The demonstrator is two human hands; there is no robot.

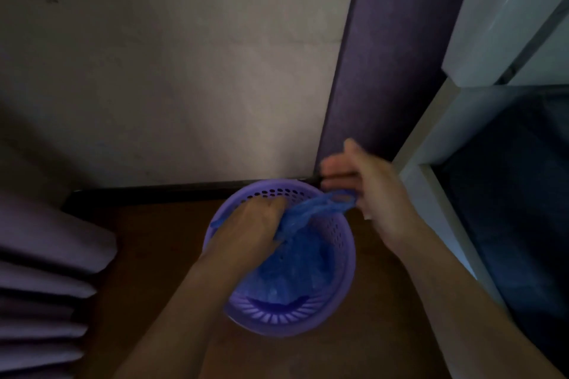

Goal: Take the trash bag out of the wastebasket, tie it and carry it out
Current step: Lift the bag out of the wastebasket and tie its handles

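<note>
Since the bag (303,258) lies mostly inside the basket (349,255), lifting is judged not yet begun; the step in hand looks like gathering the mouth.

Obs. 1: basket stands on the floor (147,255), against the foot of the wall (184,71), beside a shelf (431,169). A curtain (46,255) hangs well to the left.

Obs. 2: left hand (249,224) is over the far-left rim, fingers curled round a bunched stretch of bag. Probable reason: bunching narrows the mouth so nothing spills on the way up, and gives one firm hold.

Obs. 3: a strip of bag runs taut from the left hand to a loop (340,197) at the right hand (369,194), which is above the far-right rim. Right hand is motion-blurred. Thumb is raised and the upper fingers are apart. Whether the lower fingers hook or pinch the loop: cannot tell. Tautness suggests it is held, likely drawn out as one end for a knot.

Obs. 4: a fold of bag lies over the near rim, so that side is not yet gathered.

Risk: thin film may tear if the strip is pulled hard.
</note>
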